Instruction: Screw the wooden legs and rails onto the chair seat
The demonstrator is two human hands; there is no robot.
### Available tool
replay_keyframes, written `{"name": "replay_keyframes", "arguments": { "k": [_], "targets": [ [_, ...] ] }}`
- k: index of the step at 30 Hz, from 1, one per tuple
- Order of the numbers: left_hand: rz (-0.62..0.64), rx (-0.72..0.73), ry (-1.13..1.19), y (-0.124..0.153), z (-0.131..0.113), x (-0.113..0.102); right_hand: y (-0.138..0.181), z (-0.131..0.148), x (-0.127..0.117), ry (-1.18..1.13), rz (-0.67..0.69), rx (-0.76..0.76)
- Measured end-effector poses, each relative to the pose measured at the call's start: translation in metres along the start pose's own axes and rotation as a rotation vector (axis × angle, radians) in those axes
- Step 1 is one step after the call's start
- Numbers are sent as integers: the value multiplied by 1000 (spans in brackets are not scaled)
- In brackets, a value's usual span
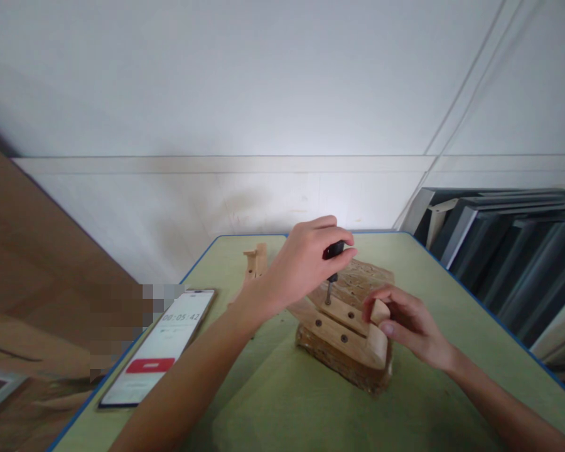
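Note:
My left hand [306,258] is closed around the black handle of a screwdriver [333,250]. The screwdriver stands nearly upright, its tip at a hole in the farther of two pale wooden pieces [358,342] lying side by side. Dark screws or holes show along both pieces. Their right ends turn up, and my right hand [412,323] pinches the farther piece's raised end between thumb and fingers. Under them is a block [329,361] wrapped in brown, shiny, tape-like material. My left hand hides part of the wood's far left end.
More wooden pieces [257,260] lie at the back left of the green table [263,408]. A phone [169,336] showing a timer rests near the left edge. Dark flat panels [508,251] lean beside the right edge. Behind the table stands a white wall [245,94].

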State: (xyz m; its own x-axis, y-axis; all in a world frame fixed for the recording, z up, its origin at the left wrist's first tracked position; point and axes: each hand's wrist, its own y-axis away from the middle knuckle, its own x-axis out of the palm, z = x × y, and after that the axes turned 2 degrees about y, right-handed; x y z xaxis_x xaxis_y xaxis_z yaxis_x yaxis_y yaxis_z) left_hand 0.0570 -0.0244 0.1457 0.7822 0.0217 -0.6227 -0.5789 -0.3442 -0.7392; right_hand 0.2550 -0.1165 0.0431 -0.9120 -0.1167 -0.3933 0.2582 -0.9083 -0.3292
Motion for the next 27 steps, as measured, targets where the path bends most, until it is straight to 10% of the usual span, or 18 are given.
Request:
{"name": "replay_keyframes", "arguments": {
  "k": [27],
  "targets": [
    [129,-289,496,2,4,-6,1,-2,0,7,1,3]
  ]
}}
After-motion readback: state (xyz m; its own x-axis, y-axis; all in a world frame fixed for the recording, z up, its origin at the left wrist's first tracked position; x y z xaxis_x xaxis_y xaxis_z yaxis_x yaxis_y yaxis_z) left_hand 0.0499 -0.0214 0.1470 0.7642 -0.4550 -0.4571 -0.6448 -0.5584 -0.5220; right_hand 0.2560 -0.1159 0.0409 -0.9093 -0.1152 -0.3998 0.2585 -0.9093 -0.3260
